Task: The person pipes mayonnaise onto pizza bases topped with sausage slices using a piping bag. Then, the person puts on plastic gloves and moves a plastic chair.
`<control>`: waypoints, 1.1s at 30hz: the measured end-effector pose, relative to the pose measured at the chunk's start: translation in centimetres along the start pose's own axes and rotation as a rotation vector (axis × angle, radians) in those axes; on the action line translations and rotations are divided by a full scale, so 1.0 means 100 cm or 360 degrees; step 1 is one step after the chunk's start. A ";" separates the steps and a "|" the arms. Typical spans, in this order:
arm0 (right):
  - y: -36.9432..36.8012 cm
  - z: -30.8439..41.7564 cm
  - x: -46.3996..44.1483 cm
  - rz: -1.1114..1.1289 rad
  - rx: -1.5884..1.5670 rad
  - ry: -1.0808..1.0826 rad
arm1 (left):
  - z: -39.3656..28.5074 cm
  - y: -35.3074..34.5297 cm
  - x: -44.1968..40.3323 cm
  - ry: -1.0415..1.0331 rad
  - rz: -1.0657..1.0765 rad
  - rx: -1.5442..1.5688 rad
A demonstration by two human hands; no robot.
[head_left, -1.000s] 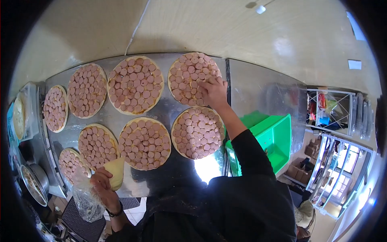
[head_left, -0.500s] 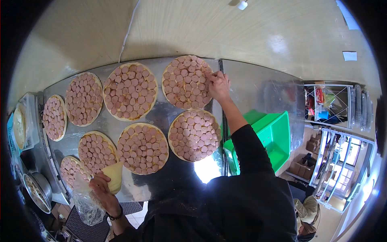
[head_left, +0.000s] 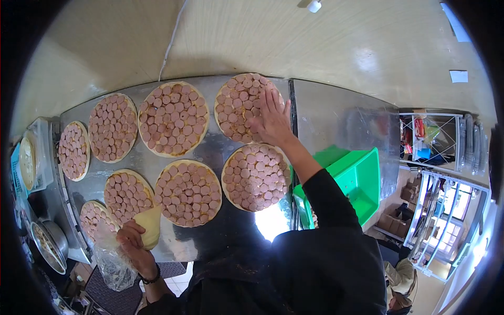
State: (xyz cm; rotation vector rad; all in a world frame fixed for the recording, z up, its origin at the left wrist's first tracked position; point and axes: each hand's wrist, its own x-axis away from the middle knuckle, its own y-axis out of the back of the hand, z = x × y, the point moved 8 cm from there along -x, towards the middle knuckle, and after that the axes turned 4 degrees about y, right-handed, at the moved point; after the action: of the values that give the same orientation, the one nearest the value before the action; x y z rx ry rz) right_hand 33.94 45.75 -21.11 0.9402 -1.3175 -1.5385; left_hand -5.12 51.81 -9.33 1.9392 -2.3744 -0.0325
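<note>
Several round dough bases topped with pink sausage slices lie in two rows on a metal table [head_left: 236, 231]. My right hand [head_left: 274, 121] rests spread over the right side of the back-right pizza [head_left: 233, 105], palm down. Just in front of it lies another topped pizza [head_left: 255, 176]. At the lower left, my left hand [head_left: 134, 244] has its fingers wrapped round a pale yellow piece [head_left: 148, 226] that looks like cheese, with crumpled clear plastic [head_left: 114, 268] hanging beside it. The smallest-looking pizza [head_left: 96, 220] is partly hidden behind the plastic.
A green bin [head_left: 365, 184] stands right of my right forearm. Metal bowls [head_left: 50, 244] and a clear plastic tub [head_left: 44, 157] are at the far left. Shelves [head_left: 430, 142] stand at the right, and another person [head_left: 401, 278] is at the lower right.
My right hand has gone from pinching at the back-right pizza's edge to lying spread on its slices. My left hand keeps its hold on the yellow piece. The view has shifted slightly.
</note>
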 end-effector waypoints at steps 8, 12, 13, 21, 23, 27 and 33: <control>-0.031 0.007 -0.036 0.0005 -0.0128 0.0160 | -0.004 -0.002 -0.001 -0.0011 0.0040 -0.0017; -0.008 0.019 -0.029 -0.0191 -0.0040 0.0125 | 0.002 0.004 -0.003 0.0028 0.0016 0.0015; -0.005 0.028 -0.027 -0.0191 -0.0041 0.0140 | 0.002 0.003 -0.003 0.0027 0.0001 0.0016; -0.008 0.064 -0.006 0.0034 -0.0062 0.0517 | -0.002 0.006 -0.002 0.0044 -0.0010 -0.0024; 0.005 0.065 0.001 -0.0018 -0.0048 0.0402 | -0.004 0.005 -0.003 0.0009 -0.0033 -0.0021; 0.000 0.081 0.032 0.0057 -0.0052 0.0484 | -0.006 0.005 -0.003 -0.0046 -0.0047 -0.0001; -0.020 0.083 0.039 0.0193 0.0039 0.0593 | -0.011 0.001 0.004 -0.0066 -0.0022 0.0013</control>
State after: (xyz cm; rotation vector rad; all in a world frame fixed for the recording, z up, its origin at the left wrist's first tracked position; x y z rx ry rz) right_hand 24.65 44.86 -21.81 1.0815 -1.1050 -1.1880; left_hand -5.25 51.45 -8.22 1.9781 -2.3904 -0.0645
